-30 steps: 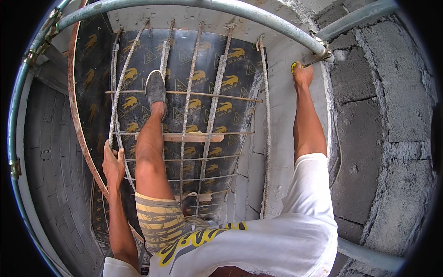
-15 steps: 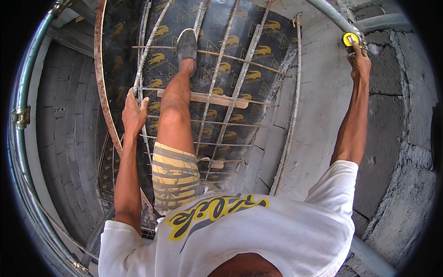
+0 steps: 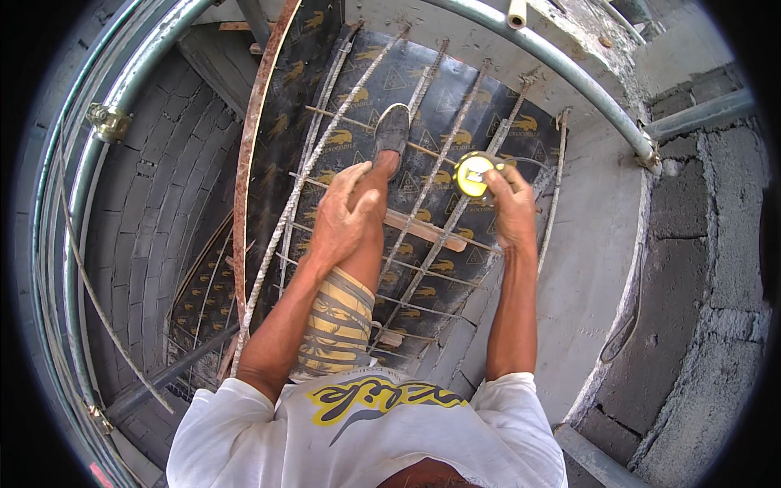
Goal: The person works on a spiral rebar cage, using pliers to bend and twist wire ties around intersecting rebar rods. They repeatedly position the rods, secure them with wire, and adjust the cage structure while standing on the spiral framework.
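Observation:
A round yellow-and-black tape measure [image 3: 471, 176] is held in my right hand [image 3: 514, 213], its fingers closed round the case above the rebar grid. My left hand [image 3: 338, 224] hangs over my raised leg, fingers stretched out and thumb apart, with nothing seen in it. Whether it touches the leg I cannot tell. Beneath both hands, long ribbed steel bars [image 3: 430, 150] cross thinner bars over black printed formwork panels [image 3: 455, 106]. A wooden strip [image 3: 425, 231] lies among the bars below my right hand. My dark shoe [image 3: 392, 130] stands on the panel.
Galvanised scaffold pipes [image 3: 561, 69] curve across the upper right and down the left [image 3: 75, 268], where a clamp [image 3: 108, 122] sits. A rusty curved metal edge [image 3: 246, 154] runs beside the bars. Grey block walls [image 3: 679, 236] stand on both sides.
My right hand has brought the tape measure from the far right pipe in over the bars. My left hand has left the long bar and moved over my leg. The view has shifted.

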A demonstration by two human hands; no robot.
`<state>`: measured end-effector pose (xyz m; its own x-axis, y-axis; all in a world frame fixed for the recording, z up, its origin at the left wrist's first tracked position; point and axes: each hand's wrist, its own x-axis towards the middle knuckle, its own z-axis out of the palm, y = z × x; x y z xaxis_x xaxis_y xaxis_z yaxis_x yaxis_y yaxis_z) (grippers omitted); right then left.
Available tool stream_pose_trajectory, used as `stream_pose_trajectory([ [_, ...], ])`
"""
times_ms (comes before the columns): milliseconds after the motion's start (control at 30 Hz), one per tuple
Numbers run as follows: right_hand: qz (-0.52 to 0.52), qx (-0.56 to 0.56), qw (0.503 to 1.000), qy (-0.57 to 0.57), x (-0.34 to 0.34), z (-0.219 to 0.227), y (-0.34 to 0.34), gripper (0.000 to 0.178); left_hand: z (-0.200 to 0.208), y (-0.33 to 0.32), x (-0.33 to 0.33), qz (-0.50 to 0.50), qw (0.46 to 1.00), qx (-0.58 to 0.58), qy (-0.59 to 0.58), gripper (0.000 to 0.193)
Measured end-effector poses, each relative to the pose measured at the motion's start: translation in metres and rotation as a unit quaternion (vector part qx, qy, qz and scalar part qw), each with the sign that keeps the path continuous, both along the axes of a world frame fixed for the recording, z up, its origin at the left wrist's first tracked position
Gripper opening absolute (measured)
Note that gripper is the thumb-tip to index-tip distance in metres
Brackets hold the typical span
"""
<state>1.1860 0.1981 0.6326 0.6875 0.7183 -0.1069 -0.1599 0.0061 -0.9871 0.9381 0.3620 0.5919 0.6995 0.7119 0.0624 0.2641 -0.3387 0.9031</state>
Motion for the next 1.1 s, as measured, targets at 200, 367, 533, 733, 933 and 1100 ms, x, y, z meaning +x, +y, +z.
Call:
stream_pose_trajectory([
  [200,0.217,-0.086,0.961,0.149,-0.087,-0.038,0.063,0.038,0.026,-0.01,-0.009,-0.136,0.961,0.237,-0.04,0.092],
  [367,0.265,-0.111,0.941,0.178,-0.112,-0.039,0.078,0.042,0.01,-0.003,-0.042,-0.104,0.984,0.146,-0.02,0.089],
  [533,0.216,-0.137,0.959,0.119,-0.136,-0.04,0.087,0.039,-0.013,-0.012,-0.048,0.081,0.997,-0.003,0.006,0.063],
  [733,0.238,-0.196,0.951,0.031,-0.123,-0.081,0.114,0.029,-0.052,-0.001,-0.035,0.092,0.985,-0.146,0.028,0.061],
  [933,0.264,-0.292,0.919,0.02,-0.1,-0.149,0.151,0.021,-0.13,0.015,-0.036,0.075,0.976,-0.149,0.137,0.053],
  [1100,0.249,-0.291,0.923,0.024,-0.08,-0.212,0.214,0.019,-0.223,0.021,-0.074,0.116,0.913,-0.386,0.056,0.048],
])
